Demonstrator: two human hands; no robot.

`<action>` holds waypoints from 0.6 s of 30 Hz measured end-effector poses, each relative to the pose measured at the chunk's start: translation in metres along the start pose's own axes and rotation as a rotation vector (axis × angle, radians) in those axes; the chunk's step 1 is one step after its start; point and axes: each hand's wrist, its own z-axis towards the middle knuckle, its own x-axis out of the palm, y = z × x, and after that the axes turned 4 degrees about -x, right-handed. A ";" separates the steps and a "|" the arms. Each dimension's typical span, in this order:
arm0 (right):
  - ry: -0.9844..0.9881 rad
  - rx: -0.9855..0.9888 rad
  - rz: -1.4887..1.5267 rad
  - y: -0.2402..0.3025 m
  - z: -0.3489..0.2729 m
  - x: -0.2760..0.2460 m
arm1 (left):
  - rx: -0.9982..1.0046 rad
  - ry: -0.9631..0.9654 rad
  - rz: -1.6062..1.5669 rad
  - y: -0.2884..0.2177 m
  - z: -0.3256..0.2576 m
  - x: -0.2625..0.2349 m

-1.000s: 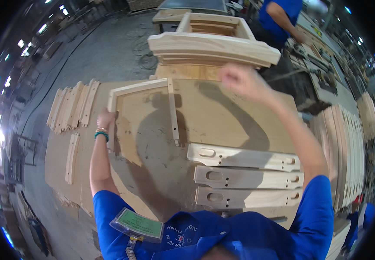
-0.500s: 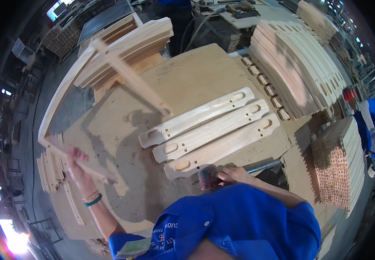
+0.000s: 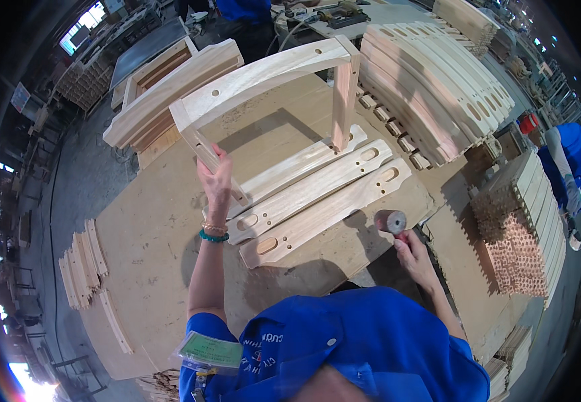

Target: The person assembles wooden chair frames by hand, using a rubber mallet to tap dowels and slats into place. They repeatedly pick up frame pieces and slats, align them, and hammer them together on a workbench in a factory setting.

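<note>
Three-sided wooden frame [image 3: 257, 77] in our grip: it hangs tilted above the middle of the table [image 3: 149, 268], its legs reaching toward the slotted boards. Going from the left, we have a bundle of narrow strips [image 3: 82, 264] with a single strip [image 3: 116, 321] lying near it. Next comes our left hand [image 3: 216, 175], its fingers wrapped around the frame's left leg. Half a second ago the frame was over the left part of the table; now we have swung it across, so its leg ends sit over or against the farthest of three slotted boards [image 3: 324, 185]. We cannot tell whether they touch it.

Farther right, our right hand [image 3: 416, 258] is clenched around the handle of a mallet [image 3: 391, 222], its head just beside the nearest board. A moment ago that mallet was by the board's left end. We judge this brings frame, boards and mallet together within easy reach, useful for the work in hand. Beyond, at the right, we see a stack of pale curved boards [image 3: 431, 94].
</note>
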 end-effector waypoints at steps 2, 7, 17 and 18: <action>-0.040 0.102 0.173 0.004 -0.004 -0.007 | -0.001 0.006 -0.029 -0.003 -0.001 0.007; -0.088 0.110 0.275 0.016 -0.005 -0.020 | 0.005 0.065 -0.033 -0.012 -0.012 -0.005; -0.384 -0.643 -0.081 0.185 0.066 -0.084 | 0.122 -0.025 0.128 -0.013 -0.026 -0.015; -0.407 -0.666 0.290 0.219 0.074 -0.086 | 0.106 -0.029 0.116 -0.015 -0.027 -0.010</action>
